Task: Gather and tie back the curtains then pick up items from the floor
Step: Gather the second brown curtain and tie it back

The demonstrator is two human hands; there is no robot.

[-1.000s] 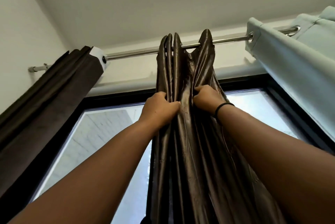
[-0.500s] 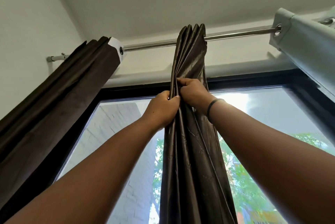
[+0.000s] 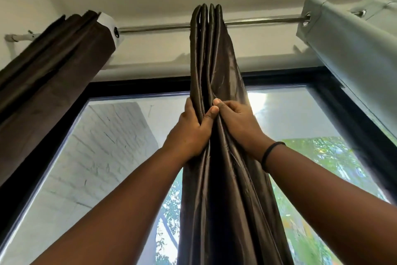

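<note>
Curtains are what this is about, and the one being worked on is the dark satin curtain (image 3: 217, 67), bunched into a narrow column at the middle of the metal rod (image 3: 154, 27), hanging straight down in front of the window (image 3: 111, 146). Both arms are raised to it. The left hand (image 3: 191, 129) is clenched round the left side of the bundle, thumb pressed across the front folds; the right hand (image 3: 238, 120) grips the right side, fingers curled into the cloth, the two hands touching at the thumbs. A black band (image 3: 271, 153) sits on the right wrist.

Off to the left hangs a gathered brown curtain (image 3: 55, 67); to the right, a pale grey curtain (image 3: 348, 45), well apart from the middle one.

No tie is in sight. The fabric looks slippery, so I'd guess a loosened grip would let the pleats slide and fan open again. Pulling down hard could strain the rod's mounting.
</note>
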